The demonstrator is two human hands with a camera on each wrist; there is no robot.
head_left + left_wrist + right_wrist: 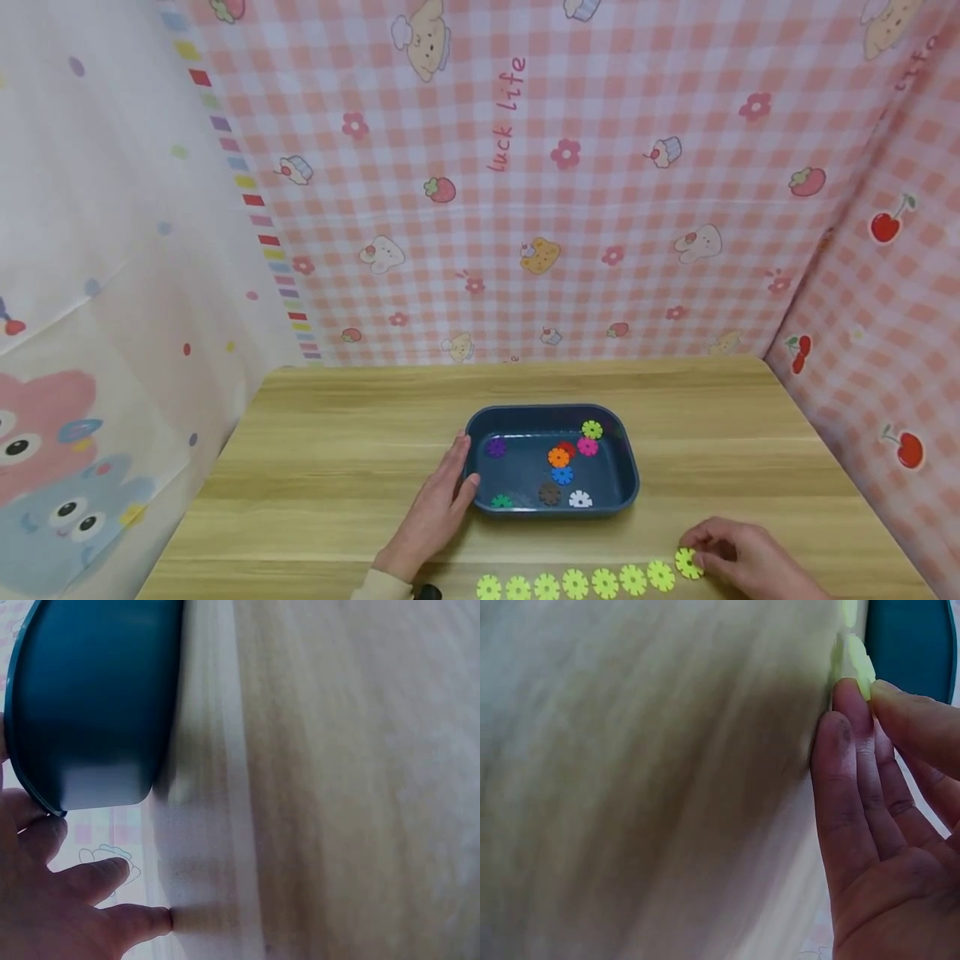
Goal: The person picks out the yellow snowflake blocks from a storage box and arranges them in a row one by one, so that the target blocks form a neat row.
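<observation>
A dark blue rectangular tray (517, 475) stands on the table. My left hand (438, 512) rests against its left side, fingers fairly straight along the wall and thumb at the near left corner. In the left wrist view its fingertips touch the tray's rim (34, 793). At the lower right, my right hand (750, 557) pinches a yellow-green notched plastic disc (686, 563) between thumb and fingers; the right wrist view shows this disc (861, 667) edge-on. It sits at the right end of a row of several matching discs (575, 583) along the table's near side.
Inside the tray lie loose notched discs: purple (497, 447), orange (558, 457), blue (562, 475), brown (550, 495), white (580, 499), pink (587, 447), red, green and yellow-green (592, 430). Patterned cloth (495, 217) hangs behind and beside the wooden table (337, 450).
</observation>
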